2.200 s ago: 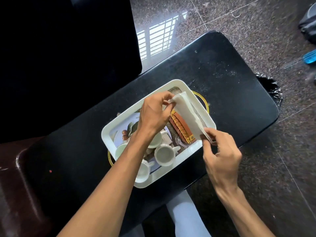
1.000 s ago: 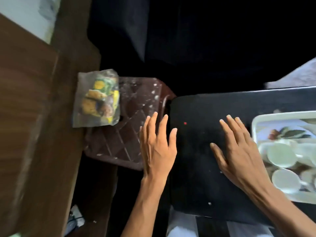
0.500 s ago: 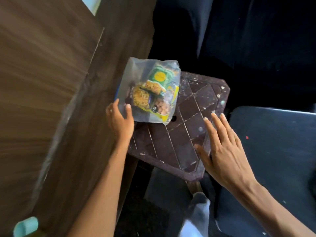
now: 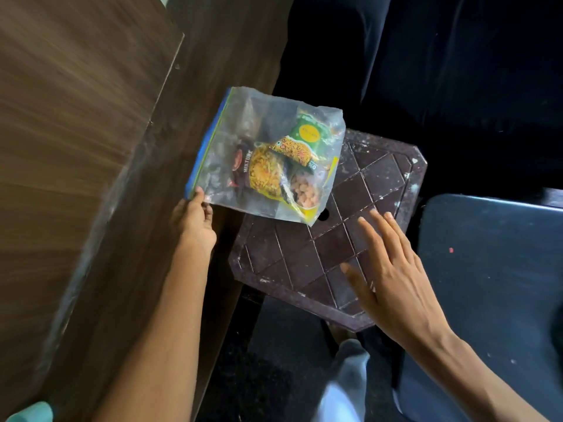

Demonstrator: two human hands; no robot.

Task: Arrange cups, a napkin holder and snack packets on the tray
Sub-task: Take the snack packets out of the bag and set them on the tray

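Note:
A clear zip bag with a blue seal strip holds several snack packets, yellow, green and dark ones. It lies partly over the far left corner of a dark brown plastic stool. My left hand pinches the bag's near left corner at the seal strip. My right hand hovers open over the stool's right side, fingers spread, holding nothing. The tray, cups and napkin holder are out of view.
A brown wooden panel fills the left side, close beside the stool. The black table shows at the right. Dark cloth hangs behind the stool. A white-clad knee is at the bottom.
The view swung left from the tray on the black table to the stool. My left hand reached the snack bag and took its corner; the right hand followed, open, over the stool.

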